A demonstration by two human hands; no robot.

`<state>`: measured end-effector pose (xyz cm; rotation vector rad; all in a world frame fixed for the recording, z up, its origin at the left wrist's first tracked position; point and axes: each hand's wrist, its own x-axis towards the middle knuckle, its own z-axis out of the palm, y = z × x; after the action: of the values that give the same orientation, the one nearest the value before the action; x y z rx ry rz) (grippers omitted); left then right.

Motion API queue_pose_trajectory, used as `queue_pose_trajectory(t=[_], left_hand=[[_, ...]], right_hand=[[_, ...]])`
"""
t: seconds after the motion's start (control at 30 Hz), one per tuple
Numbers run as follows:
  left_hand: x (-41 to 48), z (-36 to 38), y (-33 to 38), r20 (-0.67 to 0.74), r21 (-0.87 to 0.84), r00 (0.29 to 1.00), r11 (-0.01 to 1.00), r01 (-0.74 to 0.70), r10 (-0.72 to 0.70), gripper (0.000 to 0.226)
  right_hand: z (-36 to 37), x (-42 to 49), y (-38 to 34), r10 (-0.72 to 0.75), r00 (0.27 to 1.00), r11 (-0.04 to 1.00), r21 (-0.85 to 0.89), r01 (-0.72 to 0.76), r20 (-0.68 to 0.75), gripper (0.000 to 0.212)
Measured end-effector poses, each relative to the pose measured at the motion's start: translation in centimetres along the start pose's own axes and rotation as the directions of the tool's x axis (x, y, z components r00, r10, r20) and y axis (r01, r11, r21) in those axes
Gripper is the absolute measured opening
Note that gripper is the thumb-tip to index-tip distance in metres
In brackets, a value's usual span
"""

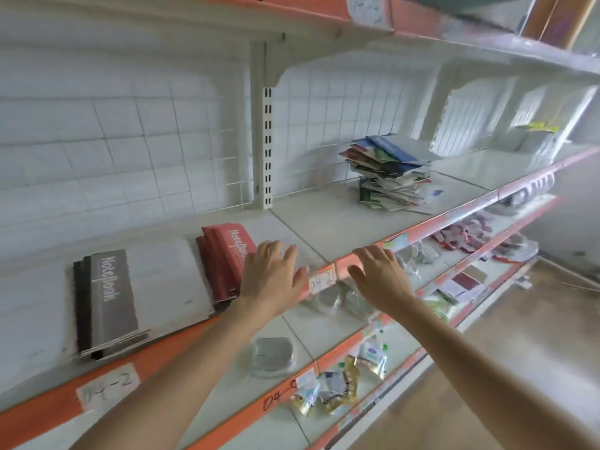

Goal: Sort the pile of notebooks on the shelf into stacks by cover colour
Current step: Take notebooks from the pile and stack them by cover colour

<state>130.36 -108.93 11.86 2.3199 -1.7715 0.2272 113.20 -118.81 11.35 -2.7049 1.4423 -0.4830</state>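
On the white shelf (pixel 328 222), a stack of grey and black notebooks (pixel 107 297) lies at the left. A stack of red notebooks (pixel 220 258) lies to its right. A messy pile of mixed-colour notebooks (pixel 388 170) sits farther right, near the back. My left hand (pixel 271 274) hovers with spread fingers just right of the red stack, holding nothing. My right hand (pixel 378 274) is also spread and empty, over the shelf's front edge.
The shelf has an orange front rail with paper labels (pixel 321 280). Lower shelves hold small packets (pixel 337 384), a round tin (pixel 272 352) and red items (pixel 461 235). A wire grid backs the shelf. A clear package (pixel 535 147) sits far right.
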Motion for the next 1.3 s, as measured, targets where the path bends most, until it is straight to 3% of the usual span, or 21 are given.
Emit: queue_pose_trajectory(t=[0.13,0.3,0.5,0.83,0.97,1.07,1.2,1.3], left_hand=[[4.5,1.2,5.5,-0.008,-0.012,0.998,0.998,-0.059,0.059,0.051],[9.5,2.2,10.1,-0.042,-0.069,0.993,0.991,-0.112,0.110,0.085],[16.5,2.6,12.6,-0.029,-0.017,0.988,0.988,-0.155,0.155,0.044],[27.5,3.7,14.7,-0.107,-0.023,0.973,0.978,-0.206,0.203,0.048],[30.7,4.4,15.2,-0.174,0.000,0.962,0.977,-0.212,0.209,0.042],[33.3,4.7,15.8,-0.226,-0.030,0.960,0.984,-0.175,0.163,0.042],[35.6,4.8,16.9,-0.244,-0.255,0.970,0.966,-0.048,-0.017,0.041],[36.9,4.9,17.5,-0.230,-0.376,0.966,0.926,0.025,-0.119,0.039]], right_hand=[[-1.1,1.6,6.5,0.045,0.999,0.999,-0.015,-0.045,-0.017,0.041],[-1.8,4.5,12.1,0.101,0.995,0.994,-0.043,-0.101,-0.005,0.042],[-2.6,9.4,16.4,0.166,0.985,0.986,-0.020,-0.167,-0.041,0.043],[-3.5,19.2,21.1,0.215,0.967,0.976,0.069,-0.207,-0.135,0.038],[-4.2,24.4,22.0,0.171,0.966,0.983,0.103,-0.154,-0.193,0.041],[-4.5,28.4,22.6,0.051,0.984,0.999,0.022,-0.048,-0.172,0.046],[-3.8,32.1,22.6,-0.131,0.991,0.988,-0.092,0.128,-0.027,0.050],[-3.6,33.6,22.8,-0.181,0.983,0.974,-0.144,0.176,-0.025,0.047]])
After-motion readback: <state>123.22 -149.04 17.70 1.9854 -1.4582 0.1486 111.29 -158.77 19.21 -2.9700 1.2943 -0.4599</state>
